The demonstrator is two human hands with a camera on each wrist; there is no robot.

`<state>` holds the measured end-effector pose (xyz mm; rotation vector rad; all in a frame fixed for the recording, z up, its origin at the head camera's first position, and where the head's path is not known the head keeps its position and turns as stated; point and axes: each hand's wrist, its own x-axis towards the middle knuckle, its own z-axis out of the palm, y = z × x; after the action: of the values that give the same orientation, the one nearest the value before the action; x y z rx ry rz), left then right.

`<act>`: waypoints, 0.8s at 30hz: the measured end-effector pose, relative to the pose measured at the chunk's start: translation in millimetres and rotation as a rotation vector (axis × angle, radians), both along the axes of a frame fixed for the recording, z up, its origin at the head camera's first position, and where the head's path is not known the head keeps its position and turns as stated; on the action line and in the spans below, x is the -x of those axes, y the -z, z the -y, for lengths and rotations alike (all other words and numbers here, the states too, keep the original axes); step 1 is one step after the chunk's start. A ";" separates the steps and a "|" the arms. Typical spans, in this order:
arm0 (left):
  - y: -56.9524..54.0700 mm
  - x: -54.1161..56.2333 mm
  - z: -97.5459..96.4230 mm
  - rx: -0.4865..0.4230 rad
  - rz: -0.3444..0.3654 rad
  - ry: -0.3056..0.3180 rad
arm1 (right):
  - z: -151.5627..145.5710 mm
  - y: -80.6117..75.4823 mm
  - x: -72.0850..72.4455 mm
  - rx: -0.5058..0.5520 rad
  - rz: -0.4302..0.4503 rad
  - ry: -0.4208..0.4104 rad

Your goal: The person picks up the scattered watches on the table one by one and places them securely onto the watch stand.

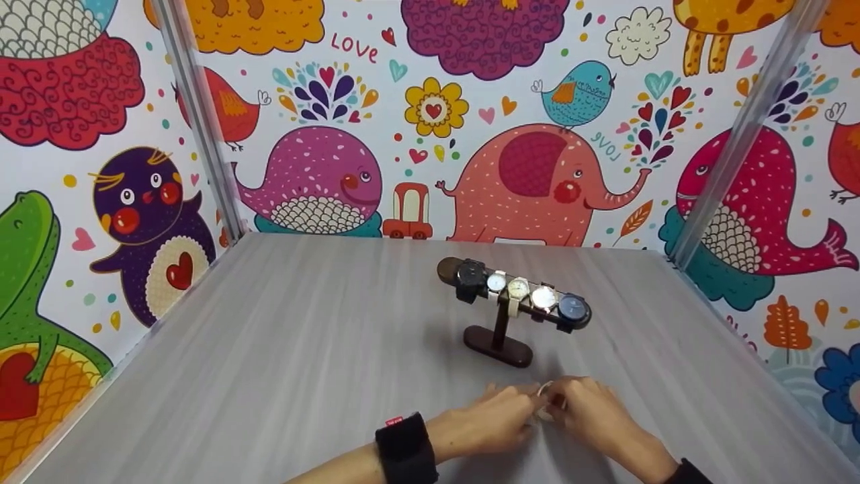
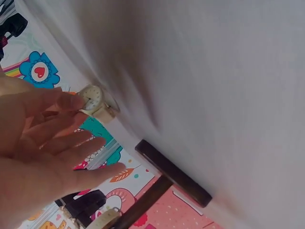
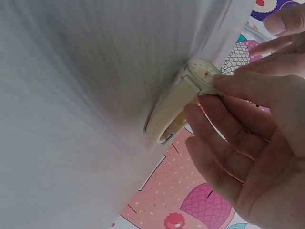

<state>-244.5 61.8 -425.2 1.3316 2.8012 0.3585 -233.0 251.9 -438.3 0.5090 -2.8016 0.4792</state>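
A wristwatch with a cream strap (image 3: 172, 106) and a pale round dial stands close over the table, its strap bent into a loop. My right hand (image 3: 264, 129) pinches the watch case between thumb and fingers, the thumb at the edge of the dial. Beside it my left hand (image 2: 52, 148) reaches toward the watch with fingers mostly straight and spread. In the head view the left hand's fingertips overlap the watch and the right hand. A dark T-shaped watch stand (image 1: 500, 326) is just beyond both hands, several watches lined along its bar.
The grey table (image 1: 302, 323) extends around the stand and hands. Printed panels (image 1: 430, 121) with cartoon animals enclose the back and sides, joined at metal corner posts (image 1: 195, 121). A black band (image 1: 406, 450) wraps the left wrist.
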 end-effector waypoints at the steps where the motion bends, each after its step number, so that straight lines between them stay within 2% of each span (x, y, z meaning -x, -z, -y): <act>1: -0.1 -0.3 1.5 -0.012 -0.001 -0.011 | 0.7 -0.7 -0.3 0.002 -0.005 0.008; 6: 0.4 -3.2 7.5 -0.085 -0.064 -0.067 | 6.0 -7.4 -2.5 0.043 -0.015 0.015; 9: -0.1 -4.9 9.9 -0.156 -0.155 -0.091 | 10.3 -12.7 -4.5 0.097 -0.005 -0.004; 13: -1.3 -7.2 15.1 -0.289 -0.250 -0.153 | 18.9 -20.9 -6.7 0.217 0.035 -0.027; 15: -2.7 -8.0 18.6 -0.340 -0.261 -0.171 | 23.0 -25.5 -7.9 0.294 0.050 -0.038; 20: -7.0 -8.5 25.2 -0.402 -0.326 -0.156 | 31.8 -36.1 -10.8 0.452 -0.007 -0.012; 24: -5.9 -7.5 27.3 -0.476 -0.425 -0.134 | 39.4 -43.7 -13.5 0.540 -0.011 0.056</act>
<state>-237.0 34.4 -419.3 1.4401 3.3115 0.8939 -219.5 212.4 -394.6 0.3077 -2.5095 1.1615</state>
